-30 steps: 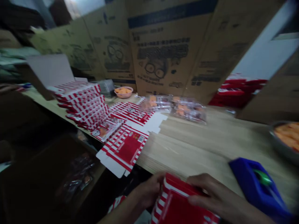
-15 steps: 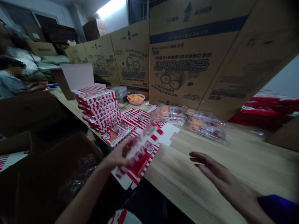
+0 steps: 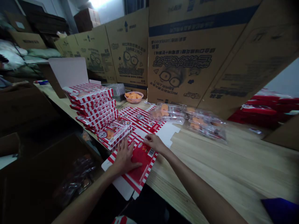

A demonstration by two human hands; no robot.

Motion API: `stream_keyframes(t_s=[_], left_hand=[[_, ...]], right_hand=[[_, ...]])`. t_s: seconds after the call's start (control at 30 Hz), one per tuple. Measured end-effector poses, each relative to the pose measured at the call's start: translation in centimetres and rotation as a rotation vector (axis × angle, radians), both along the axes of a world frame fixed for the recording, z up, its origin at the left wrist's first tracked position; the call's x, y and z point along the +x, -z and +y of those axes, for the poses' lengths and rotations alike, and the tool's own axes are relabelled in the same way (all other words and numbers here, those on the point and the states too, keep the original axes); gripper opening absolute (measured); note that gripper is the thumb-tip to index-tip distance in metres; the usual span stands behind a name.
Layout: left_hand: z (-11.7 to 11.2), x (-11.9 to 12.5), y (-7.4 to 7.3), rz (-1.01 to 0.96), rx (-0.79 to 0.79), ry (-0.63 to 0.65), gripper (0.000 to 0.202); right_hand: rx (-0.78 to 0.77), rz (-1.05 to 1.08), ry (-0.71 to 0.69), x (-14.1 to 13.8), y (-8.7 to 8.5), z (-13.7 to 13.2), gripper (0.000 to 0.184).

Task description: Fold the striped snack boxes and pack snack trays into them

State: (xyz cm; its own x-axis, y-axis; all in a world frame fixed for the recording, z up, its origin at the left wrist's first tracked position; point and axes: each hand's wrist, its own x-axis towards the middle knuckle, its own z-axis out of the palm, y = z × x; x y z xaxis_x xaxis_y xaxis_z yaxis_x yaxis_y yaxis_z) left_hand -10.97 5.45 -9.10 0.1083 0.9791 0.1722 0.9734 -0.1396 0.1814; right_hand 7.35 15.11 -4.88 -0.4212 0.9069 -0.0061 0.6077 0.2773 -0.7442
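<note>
A flat red-and-white striped carton (image 3: 143,161), with a barcode and white flaps, lies at the table's front edge. My left hand (image 3: 125,158) rests on its red panel, fingers spread and thumb out to the right. At the carton's far edge, my right hand (image 3: 155,143) has thumb and fingertips brought together on the cardboard. Just left of my hands lies a filled striped box (image 3: 114,132) with a window showing orange pieces. Behind it rises a stack of striped boxes (image 3: 93,105). More flat printed cartons (image 3: 140,117) lie beyond my right hand.
Clear packs of orange pieces (image 3: 165,112) lie behind the cartons. A pink basket (image 3: 134,99) of orange pieces stands farther back. Tall cardboard boxes (image 3: 179,62) wall the table's rear. An open carton with plastic packs (image 3: 79,171) sits below left. Red packages (image 3: 259,107) are at right.
My right hand has moved left from above the bare wood to the carton's far edge. My left hand has let go of the blurred striped cardboard and now lies flat on the red panel.
</note>
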Motion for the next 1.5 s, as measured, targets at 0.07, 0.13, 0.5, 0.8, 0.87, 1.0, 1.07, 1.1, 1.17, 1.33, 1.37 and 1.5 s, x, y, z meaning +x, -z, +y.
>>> stream_keyframes(t_s=[0.07, 0.13, 0.5, 0.8, 0.87, 1.0, 1.07, 1.1, 1.17, 1.33, 1.37, 1.5], left_hand=[[-0.5, 0.6, 1.3, -0.051, -0.023, 0.0, 0.103], [-0.3, 0.5, 2.0, -0.11, -0.019, -0.001, 0.104], [-1.8, 1.1, -0.5, -0.357, 0.06, 0.03, 0.105], [-6.3, 5.6, -7.7, -0.843, -0.064, 0.196, 0.039], [-6.9, 6.7, -7.6, -1.023, -0.181, 0.245, 0.022], [-7.7, 7.8, -6.6, -1.429, -0.488, 0.251, 0.022], [-7.9, 8.1, -6.3, -1.605, -0.571, 0.207, 0.026], [-7.9, 8.3, -6.2, -1.668, -0.6, 0.172, 0.027], [-8.1, 8.8, -6.1, -1.745, -0.641, 0.117, 0.03], [-8.7, 10.8, -5.5, -1.79, -0.751, 0.117, 0.041], [-8.9, 11.0, -5.3, -1.788, -0.78, 0.119, 0.041], [-9.5, 11.0, -4.6, -1.777, -0.884, 0.116, 0.038]], right_hand=[[-0.027, -0.038, 0.018, -1.7, 0.3, 1.6, 0.009], [-0.074, -0.064, 0.034, -2.8, 0.6, 2.6, 0.013], [-0.315, 0.264, 0.071, -1.5, -2.2, -1.4, 0.021], [-0.286, 0.632, -0.007, 3.3, -8.9, -8.9, 0.024], [-0.179, 0.508, -0.052, 4.4, -9.8, -9.8, 0.023], [0.36, 0.357, 0.113, 8.1, -9.4, -12.5, 0.012], [0.565, 0.421, 0.364, 10.3, -7.9, -14.7, 0.021], [0.554, 0.485, 0.448, 11.3, -7.0, -15.9, 0.032], [0.282, 0.654, 0.431, 12.7, -5.0, -18.5, 0.052], [-0.457, 0.997, 0.125, 13.1, -1.9, -22.3, 0.06], [-0.476, 1.032, 0.163, 13.0, -1.5, -22.5, 0.054], [-0.462, 1.105, 0.414, 12.5, -0.1, -23.4, 0.028]])
